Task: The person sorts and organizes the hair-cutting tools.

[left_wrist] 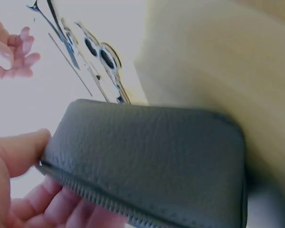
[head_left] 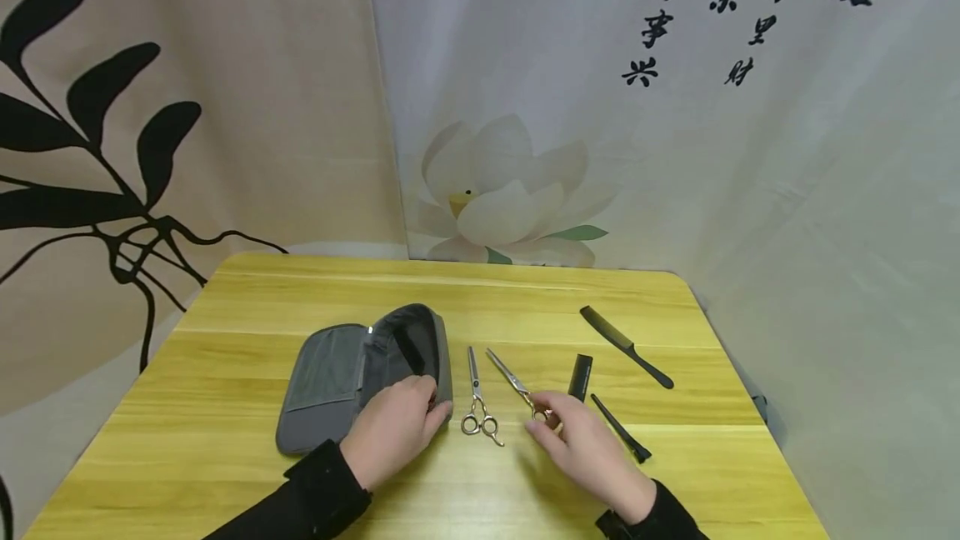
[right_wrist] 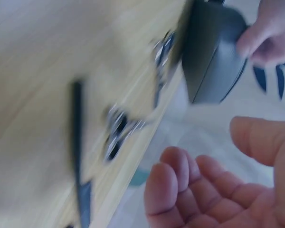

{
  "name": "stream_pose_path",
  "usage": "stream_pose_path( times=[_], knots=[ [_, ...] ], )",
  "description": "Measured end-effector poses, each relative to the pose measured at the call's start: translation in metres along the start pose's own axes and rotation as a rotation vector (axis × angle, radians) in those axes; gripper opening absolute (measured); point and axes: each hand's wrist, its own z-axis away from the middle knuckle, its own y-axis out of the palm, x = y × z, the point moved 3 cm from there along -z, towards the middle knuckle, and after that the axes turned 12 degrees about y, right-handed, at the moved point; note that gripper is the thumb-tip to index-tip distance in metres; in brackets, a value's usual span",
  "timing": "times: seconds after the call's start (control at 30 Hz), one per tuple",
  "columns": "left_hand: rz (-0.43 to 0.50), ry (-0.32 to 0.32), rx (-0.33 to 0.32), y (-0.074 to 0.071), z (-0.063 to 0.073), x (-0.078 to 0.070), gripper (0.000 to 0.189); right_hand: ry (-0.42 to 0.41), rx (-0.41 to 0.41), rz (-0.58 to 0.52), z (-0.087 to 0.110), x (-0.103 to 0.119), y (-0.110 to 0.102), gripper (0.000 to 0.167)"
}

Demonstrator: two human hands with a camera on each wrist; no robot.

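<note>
A grey zip case [head_left: 318, 390] lies unzipped with its lid folded out to the left. My left hand [head_left: 393, 425] pinches its right wall near the front corner, thumb outside and fingers inside past the zipper teeth [left_wrist: 99, 197]. A dark strip [head_left: 408, 350] shows inside the case. My right hand [head_left: 588, 447] hovers by the handles of one pair of scissors [head_left: 512, 373]; in the right wrist view its fingers [right_wrist: 162, 190] are loosely bent with nothing between them. Another pair of scissors [head_left: 476, 394] lies between the case and that hand.
Right of the scissors lie a short black comb [head_left: 581, 375], partly behind the right hand, and a slim black clip-like piece [head_left: 621, 430]. A black handled comb [head_left: 624, 343] is farther back. A printed curtain [head_left: 525, 107] hangs behind the wooden table [head_left: 300, 290].
</note>
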Motion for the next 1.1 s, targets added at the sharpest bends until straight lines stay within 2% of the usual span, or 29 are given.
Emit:
stream_pose_path(
  times=[0.17, 0.23, 0.33, 0.5, 0.67, 0.87, 1.0, 1.1],
  knots=[
    [-0.172, -0.08, -0.204, 0.003, 0.011, -0.009, 0.029, 0.222, -0.063, 0.004, -0.001, -0.033, -0.022, 0.031],
    [-0.175, -0.091, -0.262, 0.005, 0.014, -0.012, 0.028, 0.281, -0.072, 0.028, 0.001, -0.045, -0.03, 0.032],
    [-0.156, -0.074, -0.314, 0.007, 0.019, -0.016, 0.027, 0.33, -0.078, 0.066, 0.002, -0.06, -0.041, 0.038],
    [-0.146, -0.063, -0.366, 0.005, 0.024, -0.018, 0.024, 0.345, -0.084, 0.099, -0.001, -0.081, -0.06, 0.047],
    [-0.094, -0.104, -0.364, 0.001, 0.026, -0.016, 0.018, 0.363, -0.076, 0.121, -0.006, -0.103, -0.075, 0.051],
    [-0.037, -0.094, -0.324, 0.003, 0.024, -0.019, 0.009, 0.393, -0.094, 0.159, -0.02, -0.127, -0.085, 0.052],
    [-0.044, -0.055, -0.334, 0.007, 0.026, -0.021, 0.011, 0.407, -0.112, 0.176, -0.03, -0.137, -0.091, 0.05],
    [-0.034, -0.009, -0.286, 0.011, 0.026, -0.023, 0.01, 0.393, -0.12, 0.189, -0.038, -0.143, -0.094, 0.05]
  ],
)
